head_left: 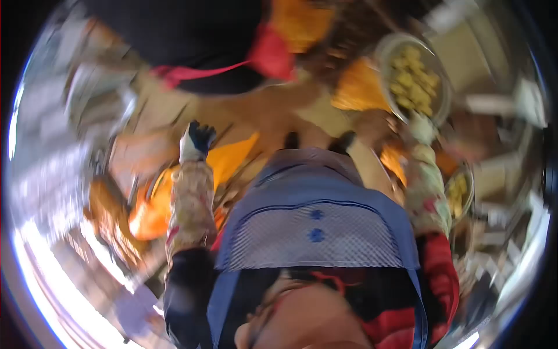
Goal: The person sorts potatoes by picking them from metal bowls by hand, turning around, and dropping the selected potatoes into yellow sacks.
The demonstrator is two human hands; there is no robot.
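My right hand [423, 129], in a pale glove, grips the near rim of a round metal basin [444, 93]. Yellowish lumpy pieces [414, 81] fill much of the basin; their kind is too blurred to tell. Out to the left is my left hand [199, 139], in a white glove with dark-coated fingers. Its fingers look curled together, and nothing shows in them. Patterned sleeves cover both forearms, and a blue apron [314, 186] hangs over my front.
Another person in dark clothes [192, 41] with a pink strap stands ahead. Orange sacks or sheets [157, 203] lie at left, and another orange piece [357, 87] lies beside the basin. A second container [459, 192] with yellowish pieces stands at right. A pale round container [99, 99] is at far left.
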